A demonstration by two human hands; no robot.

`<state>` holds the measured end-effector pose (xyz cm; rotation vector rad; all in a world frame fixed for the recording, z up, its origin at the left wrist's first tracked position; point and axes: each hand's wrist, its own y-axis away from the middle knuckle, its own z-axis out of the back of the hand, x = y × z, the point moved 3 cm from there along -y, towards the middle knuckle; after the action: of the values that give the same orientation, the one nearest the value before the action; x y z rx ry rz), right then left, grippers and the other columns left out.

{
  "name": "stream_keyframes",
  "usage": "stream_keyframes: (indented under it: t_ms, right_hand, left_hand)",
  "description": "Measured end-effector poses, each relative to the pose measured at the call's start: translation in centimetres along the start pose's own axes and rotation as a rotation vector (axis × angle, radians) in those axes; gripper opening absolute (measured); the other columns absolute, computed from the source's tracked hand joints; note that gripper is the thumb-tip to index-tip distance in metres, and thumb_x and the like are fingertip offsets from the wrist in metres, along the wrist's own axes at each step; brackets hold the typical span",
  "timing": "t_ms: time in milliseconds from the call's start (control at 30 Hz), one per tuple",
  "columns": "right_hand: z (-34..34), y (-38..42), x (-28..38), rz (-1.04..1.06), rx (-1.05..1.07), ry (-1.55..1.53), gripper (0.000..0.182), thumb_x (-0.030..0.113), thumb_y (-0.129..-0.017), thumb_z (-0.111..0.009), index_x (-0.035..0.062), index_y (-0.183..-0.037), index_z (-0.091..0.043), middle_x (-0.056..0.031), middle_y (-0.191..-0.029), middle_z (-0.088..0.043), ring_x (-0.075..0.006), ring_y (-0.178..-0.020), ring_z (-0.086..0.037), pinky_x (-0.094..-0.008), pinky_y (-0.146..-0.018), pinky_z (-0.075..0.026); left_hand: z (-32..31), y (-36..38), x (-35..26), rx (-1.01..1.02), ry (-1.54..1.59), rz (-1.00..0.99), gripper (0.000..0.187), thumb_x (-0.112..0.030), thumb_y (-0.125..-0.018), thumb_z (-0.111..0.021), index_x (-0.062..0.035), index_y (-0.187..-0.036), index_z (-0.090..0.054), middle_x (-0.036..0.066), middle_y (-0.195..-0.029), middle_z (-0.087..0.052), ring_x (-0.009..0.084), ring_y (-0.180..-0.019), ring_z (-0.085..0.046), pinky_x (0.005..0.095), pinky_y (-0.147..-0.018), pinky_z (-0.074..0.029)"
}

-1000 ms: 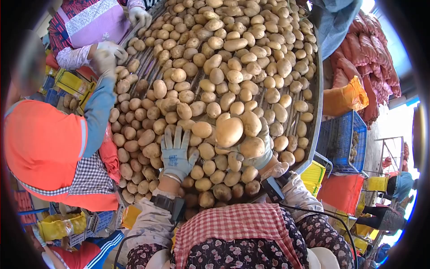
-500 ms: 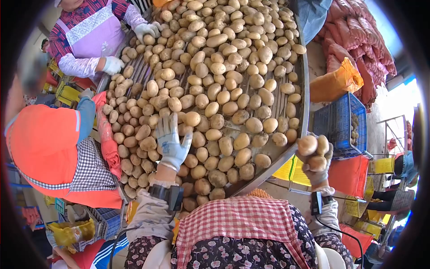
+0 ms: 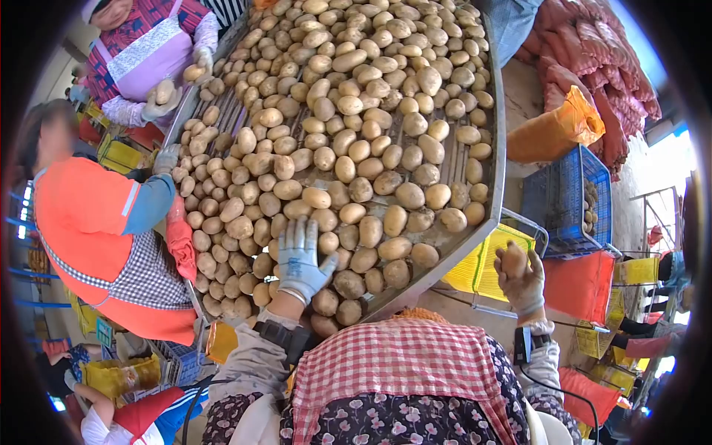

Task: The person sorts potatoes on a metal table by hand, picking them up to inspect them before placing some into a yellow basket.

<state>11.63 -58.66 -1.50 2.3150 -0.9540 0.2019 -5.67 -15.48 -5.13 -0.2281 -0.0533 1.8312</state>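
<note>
Many potatoes (image 3: pixel 345 141) cover a slatted metal table (image 3: pixel 498 141). Near the table's front edge, my left hand (image 3: pixel 300 261) in a pale glove lies flat on potatoes, fingers spread. My right hand (image 3: pixel 521 278), also gloved, is raised to the right of the table with its fingers curled round a potato (image 3: pixel 513 259). Below and left of that hand is a yellow mesh bag (image 3: pixel 486 263) in a metal frame.
A co-worker at the upper left (image 3: pixel 148 52) holds potatoes. Another co-worker in orange (image 3: pixel 89 222) stands at the left edge. At the right are a blue crate (image 3: pixel 567 200), an orange sack (image 3: pixel 556 130), stacked red sacks (image 3: pixel 593 59) and a red bag (image 3: pixel 578 285).
My left hand has shifted slightly right and down. My right hand now has one visible potato instead of several. The upper-left co-worker has lifted potatoes off the table.
</note>
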Motion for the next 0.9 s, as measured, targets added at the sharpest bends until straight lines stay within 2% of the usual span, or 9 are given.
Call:
stream_keyframes:
  t_ms: [100, 267, 333, 500, 700, 733, 833, 867, 900]
  right_hand:
    - [-3.4, -2.2, -0.2, 0.014, 0.237, 0.020, 0.059, 0.044, -0.090, -0.057, 0.0125, -0.139, -0.047, -0.0174, -0.130, -0.056, -0.0326, -0.109, -0.058, -0.0380, -0.077, -0.055]
    - [-5.7, -3.3, 0.4, -0.027, 0.231, -0.014, 0.068, 0.038, -0.083, -0.064, 0.0149, -0.143, -0.042, -0.0151, -0.132, -0.053, -0.0290, -0.114, -0.055, -0.0378, -0.082, -0.052]
    - [-5.3, -3.6, 0.8, 0.061, 0.349, 0.091, 0.075, 0.028, -0.076, -0.070, 0.0111, -0.143, -0.040, -0.0207, -0.140, -0.044, -0.0385, -0.116, -0.053, -0.0351, -0.080, -0.055]
    - [-4.0, -2.0, 2.7, 0.050, 0.355, 0.062, 0.075, 0.022, -0.075, -0.071, 0.0078, -0.142, -0.039, -0.0254, -0.144, -0.039, -0.0399, -0.117, -0.054, -0.0347, -0.078, -0.058]
    - [1.0, -1.3, 4.8, 0.008, 0.185, 0.073, 0.069, 0.049, -0.086, -0.066, 0.0032, -0.134, -0.046, -0.0269, -0.130, -0.054, -0.0312, -0.099, -0.067, -0.0289, -0.070, -0.059]
    - [1.6, -0.9, 5.0, -0.007, 0.070, 0.068, 0.070, 0.058, -0.087, -0.060, 0.0018, -0.128, -0.052, -0.0267, -0.120, -0.061, -0.0284, -0.087, -0.070, -0.0286, -0.065, -0.060]
    - [4.3, 0.4, 6.0, -0.206, 0.037, -0.080, 0.064, 0.058, -0.089, -0.056, 0.0041, -0.122, -0.056, -0.0261, -0.113, -0.064, -0.0282, -0.078, -0.070, -0.0308, -0.061, -0.059]
    - [4.9, 0.6, 6.6, -0.241, -0.135, -0.059, 0.055, 0.058, -0.091, -0.055, 0.0078, -0.112, -0.061, -0.0196, -0.099, -0.067, -0.0257, -0.066, -0.067, -0.0314, -0.053, -0.056]
    - [7.0, 0.6, 8.4, -0.159, -0.107, 0.173, 0.047, 0.054, -0.089, -0.059, 0.0104, -0.105, -0.062, -0.0127, -0.091, -0.066, -0.0234, -0.067, -0.065, -0.0286, -0.053, -0.053]
  left_hand:
    - [0.1, -2.5, -0.1, -0.091, -0.101, 0.082, 0.089, -0.055, -0.084, -0.058, -0.0061, -0.150, -0.026, 0.020, -0.155, -0.026, 0.0400, -0.142, -0.024, 0.0558, -0.115, -0.015]
    - [-0.6, -4.1, -0.4, -0.143, -0.131, 0.181, 0.083, -0.054, -0.088, -0.054, -0.0073, -0.151, -0.027, 0.019, -0.156, -0.024, 0.0407, -0.142, -0.024, 0.0536, -0.116, -0.013]
    - [-1.0, -3.6, 0.5, -0.163, -0.139, 0.148, 0.083, -0.055, -0.087, -0.054, -0.0086, -0.151, -0.028, 0.018, -0.155, -0.026, 0.0411, -0.141, -0.025, 0.0521, -0.117, -0.014]
    - [-1.4, -3.8, 0.3, -0.167, -0.192, 0.185, 0.080, -0.053, -0.089, -0.052, -0.0083, -0.151, -0.028, 0.018, -0.155, -0.026, 0.0399, -0.140, -0.028, 0.0517, -0.117, -0.018]
    - [-1.7, -3.8, 0.4, -0.158, -0.239, 0.216, 0.078, -0.057, -0.090, -0.049, -0.0106, -0.150, -0.030, 0.017, -0.155, -0.027, 0.0415, -0.137, -0.031, 0.0529, -0.115, -0.022]
    - [-1.7, -3.8, 0.5, -0.163, -0.239, 0.217, 0.078, -0.058, -0.090, -0.049, -0.0114, -0.150, -0.030, 0.016, -0.154, -0.028, 0.0425, -0.137, -0.032, 0.0542, -0.115, -0.023]
    - [-1.5, -3.7, 0.2, -0.179, -0.229, 0.203, 0.077, -0.055, -0.090, -0.049, -0.0093, -0.149, -0.031, 0.020, -0.152, -0.030, 0.0432, -0.136, -0.033, 0.0545, -0.113, -0.024]
    - [-1.6, -3.7, 0.0, -0.194, -0.217, 0.162, 0.077, -0.054, -0.089, -0.051, -0.0080, -0.148, -0.033, 0.022, -0.150, -0.031, 0.0432, -0.135, -0.033, 0.0545, -0.113, -0.025]
    - [-1.1, -3.9, -0.1, -0.208, -0.227, 0.142, 0.077, -0.053, -0.088, -0.053, -0.0066, -0.147, -0.034, 0.024, -0.149, -0.033, 0.0432, -0.134, -0.034, 0.0545, -0.112, -0.025]
